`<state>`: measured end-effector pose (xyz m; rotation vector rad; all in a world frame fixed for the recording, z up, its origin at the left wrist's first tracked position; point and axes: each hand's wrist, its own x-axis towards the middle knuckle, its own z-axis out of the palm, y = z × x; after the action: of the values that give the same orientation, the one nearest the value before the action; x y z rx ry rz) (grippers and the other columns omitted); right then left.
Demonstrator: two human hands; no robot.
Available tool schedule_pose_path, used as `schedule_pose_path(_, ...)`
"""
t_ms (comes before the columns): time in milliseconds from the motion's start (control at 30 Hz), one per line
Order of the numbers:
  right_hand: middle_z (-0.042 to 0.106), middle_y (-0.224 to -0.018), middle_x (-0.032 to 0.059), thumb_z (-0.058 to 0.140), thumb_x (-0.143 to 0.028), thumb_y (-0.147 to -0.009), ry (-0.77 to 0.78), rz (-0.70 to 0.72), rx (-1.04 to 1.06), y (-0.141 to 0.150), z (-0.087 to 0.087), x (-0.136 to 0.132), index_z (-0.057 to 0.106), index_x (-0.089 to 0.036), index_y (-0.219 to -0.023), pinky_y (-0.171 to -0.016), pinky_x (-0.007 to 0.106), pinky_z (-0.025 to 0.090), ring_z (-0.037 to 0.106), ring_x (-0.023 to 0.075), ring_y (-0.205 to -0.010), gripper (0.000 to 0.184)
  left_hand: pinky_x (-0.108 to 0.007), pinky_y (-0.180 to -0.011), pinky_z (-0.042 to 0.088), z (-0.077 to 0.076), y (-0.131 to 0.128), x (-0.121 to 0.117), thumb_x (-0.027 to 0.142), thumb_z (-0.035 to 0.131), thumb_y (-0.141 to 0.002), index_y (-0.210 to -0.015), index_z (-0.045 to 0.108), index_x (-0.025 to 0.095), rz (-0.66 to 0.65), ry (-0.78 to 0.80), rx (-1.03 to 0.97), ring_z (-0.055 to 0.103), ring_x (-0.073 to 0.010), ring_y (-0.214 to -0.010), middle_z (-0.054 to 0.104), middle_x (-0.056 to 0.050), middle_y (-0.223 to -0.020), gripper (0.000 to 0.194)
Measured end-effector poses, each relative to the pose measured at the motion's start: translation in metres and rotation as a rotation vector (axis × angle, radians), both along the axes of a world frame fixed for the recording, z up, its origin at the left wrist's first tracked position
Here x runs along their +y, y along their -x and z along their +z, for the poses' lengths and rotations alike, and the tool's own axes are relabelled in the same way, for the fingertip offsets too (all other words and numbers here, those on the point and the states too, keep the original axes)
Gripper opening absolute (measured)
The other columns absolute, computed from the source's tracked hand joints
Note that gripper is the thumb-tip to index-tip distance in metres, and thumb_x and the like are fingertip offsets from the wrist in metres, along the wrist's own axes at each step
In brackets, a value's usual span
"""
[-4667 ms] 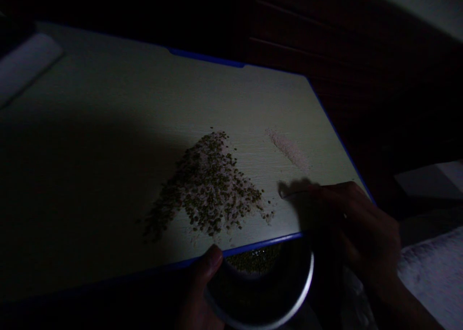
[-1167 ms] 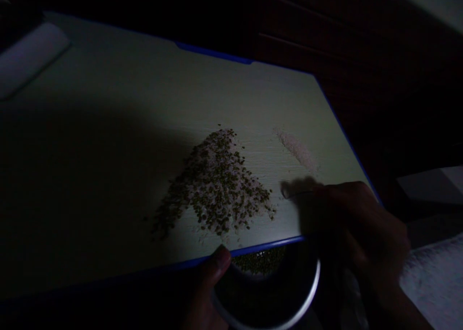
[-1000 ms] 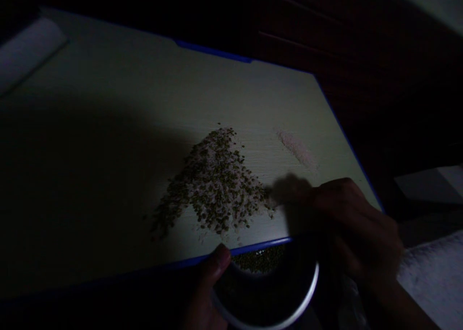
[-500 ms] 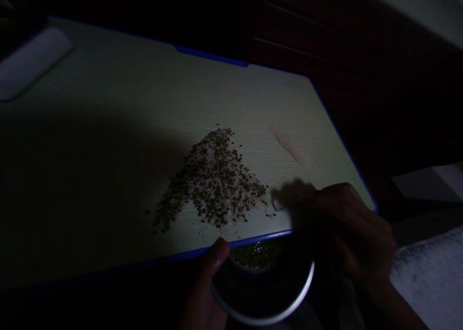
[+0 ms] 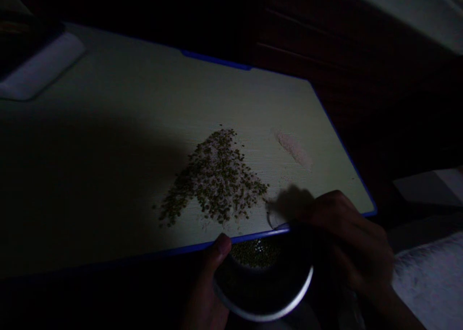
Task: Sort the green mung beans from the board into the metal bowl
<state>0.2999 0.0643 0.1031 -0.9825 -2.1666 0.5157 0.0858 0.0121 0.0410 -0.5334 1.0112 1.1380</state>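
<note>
My left hand [image 5: 210,281] grips a round metal bowl [image 5: 289,301] just under the table's near blue edge, thumb over the rim. Green beans [image 5: 255,253] lie inside the bowl. My right hand [image 5: 347,238] is closed on a thin spoon-like tool [image 5: 273,216] whose tip rests on the table at the near edge, right of a mixed heap of green beans and pale rice [image 5: 217,175]. A small separate streak of pale rice [image 5: 292,149] lies farther right. The scene is very dark.
The pale table [image 5: 144,108] has a blue rim; its left part lies in deep shadow. A flat light object [image 5: 39,67] lies at the far left corner. Dark wooden furniture [image 5: 343,69] stands behind, and light fabric [image 5: 430,277] sits at the lower right.
My right hand has drawn the tool's tip from beside the heap toward the near edge above the bowl. The left hand and bowl stayed in place.
</note>
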Motion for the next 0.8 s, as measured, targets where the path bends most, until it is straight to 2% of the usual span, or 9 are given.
schedule_pose_path(200, 0.071, -0.105, 0.0108, 0.050, 0.002, -0.085, -0.039, 0.042, 0.015, 0.005, 0.000, -0.001, 0.066, -0.015, -0.124, -0.078, 0.041, 0.051, 0.063, 0.0232, -0.096, 0.046, -0.048, -0.113, 0.049, 0.005, -0.001, 0.003, 0.022, 0.075, -0.085, -0.142, 0.061, 0.021, -0.004, 0.039, -0.006, 0.068, -0.0318, -0.125, 0.081, -0.008, -0.121, 0.058)
schedule_pose_path(433, 0.074, -0.109, 0.0081, 0.055, -0.006, -0.089, -0.110, -0.163, -0.079, 0.005, -0.005, 0.009, 0.067, -0.021, -0.126, -0.079, 0.038, 0.051, 0.064, 0.0233, -0.098, 0.042, -0.048, -0.112, 0.050, -0.005, 0.003, -0.004, 0.030, 0.079, -0.082, -0.139, 0.065, 0.026, -0.056, -0.088, -0.021, 0.065, -0.0336, -0.129, 0.080, -0.007, -0.124, 0.058)
schedule_pose_path(600, 0.074, -0.111, 0.0073, 0.056, -0.009, -0.089, -0.135, -0.255, -0.111, 0.001, -0.003, 0.017, 0.069, -0.024, -0.125, -0.078, 0.037, 0.052, 0.066, 0.0238, -0.099, 0.040, -0.047, -0.111, 0.051, -0.001, 0.002, -0.001, 0.027, 0.080, -0.080, -0.141, 0.062, 0.027, -0.038, -0.028, 0.041, 0.065, -0.0332, -0.129, 0.079, -0.005, -0.126, 0.064)
schedule_pose_path(800, 0.073, -0.104, 0.0073, 0.052, -0.006, -0.091, -0.053, -0.181, -0.128, 0.005, 0.002, 0.003, 0.068, -0.020, -0.125, -0.076, 0.035, 0.052, 0.065, 0.0219, -0.096, 0.040, -0.046, -0.110, 0.052, -0.005, 0.003, -0.002, 0.028, 0.082, -0.078, -0.136, 0.067, 0.027, -0.051, -0.007, 0.033, 0.066, -0.0327, -0.128, 0.081, -0.004, -0.120, 0.060)
